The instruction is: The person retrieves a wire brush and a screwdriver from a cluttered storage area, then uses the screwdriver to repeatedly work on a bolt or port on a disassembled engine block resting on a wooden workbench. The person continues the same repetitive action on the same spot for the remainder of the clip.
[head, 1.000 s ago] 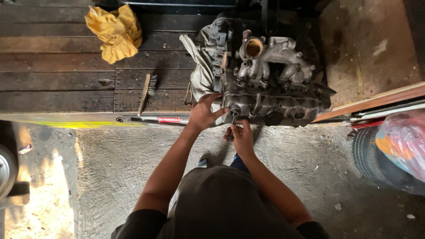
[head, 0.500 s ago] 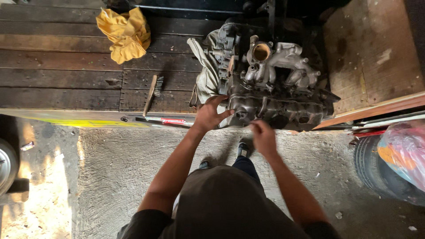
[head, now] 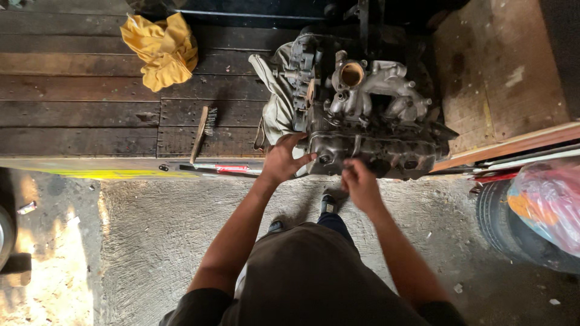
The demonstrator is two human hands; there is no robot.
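Engine block resting at the near edge of the dark wooden platform, above the concrete floor. The step appears to call for bracing the block steadily while working at its near face with small, controlled movements. Left hand: fingers spread, laid against the block's near-left corner beside a grey cloth. Right hand: fingers drawn together just before the block's lower edge; whether they pinch anything cannot be told. A wire brush and yellow rag lie left of the block.
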